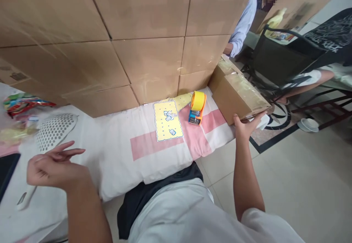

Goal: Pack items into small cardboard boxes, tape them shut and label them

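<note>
The left hand (52,169) hovers empty, fingers spread, above the white-covered desk (115,162), near a white perforated skimmer (53,129). The right hand (243,127) grips the near corner of a taped cardboard box (233,96) overhanging the desk's right edge. A tape dispenser (197,107) stands beside a yellow sheet (167,120). Stacked cartons (123,34) wall off the far side. Bare tiled floor (302,177) lies to the right; another person's sleeve (243,25) shows beyond.

box (236,92): brown cardboard, taped top, closed | tilted, at desk's right end | right hand (243,127) grips near corner, probably partly overhanging
</note>
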`<action>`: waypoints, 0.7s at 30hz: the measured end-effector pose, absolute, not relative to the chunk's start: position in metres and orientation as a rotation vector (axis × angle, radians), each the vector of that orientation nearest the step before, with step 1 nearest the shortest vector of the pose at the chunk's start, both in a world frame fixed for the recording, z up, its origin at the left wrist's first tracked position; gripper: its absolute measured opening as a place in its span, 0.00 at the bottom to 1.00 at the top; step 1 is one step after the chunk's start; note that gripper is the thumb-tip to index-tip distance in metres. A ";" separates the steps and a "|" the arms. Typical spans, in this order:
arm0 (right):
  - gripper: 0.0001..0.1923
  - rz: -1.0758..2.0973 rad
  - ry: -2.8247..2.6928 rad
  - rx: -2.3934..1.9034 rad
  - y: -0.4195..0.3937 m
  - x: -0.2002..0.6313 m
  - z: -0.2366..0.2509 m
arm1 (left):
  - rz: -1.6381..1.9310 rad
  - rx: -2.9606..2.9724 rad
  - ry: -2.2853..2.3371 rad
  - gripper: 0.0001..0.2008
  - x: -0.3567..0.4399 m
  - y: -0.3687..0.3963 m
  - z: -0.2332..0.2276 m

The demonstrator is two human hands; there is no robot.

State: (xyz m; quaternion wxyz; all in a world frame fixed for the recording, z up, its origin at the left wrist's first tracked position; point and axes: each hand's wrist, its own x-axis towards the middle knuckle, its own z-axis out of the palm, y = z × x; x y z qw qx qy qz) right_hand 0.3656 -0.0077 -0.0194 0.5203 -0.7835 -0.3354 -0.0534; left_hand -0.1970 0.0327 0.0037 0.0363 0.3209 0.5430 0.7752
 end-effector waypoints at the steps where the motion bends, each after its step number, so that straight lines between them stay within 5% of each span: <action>1: 0.69 -0.154 -0.799 -1.881 -0.002 0.371 -0.023 | 2.362 0.974 1.659 0.14 -0.198 0.033 0.003; 21: 0.72 -0.020 -0.910 -1.882 0.040 0.404 -0.003 | 2.199 0.976 1.603 0.12 -0.195 0.026 0.005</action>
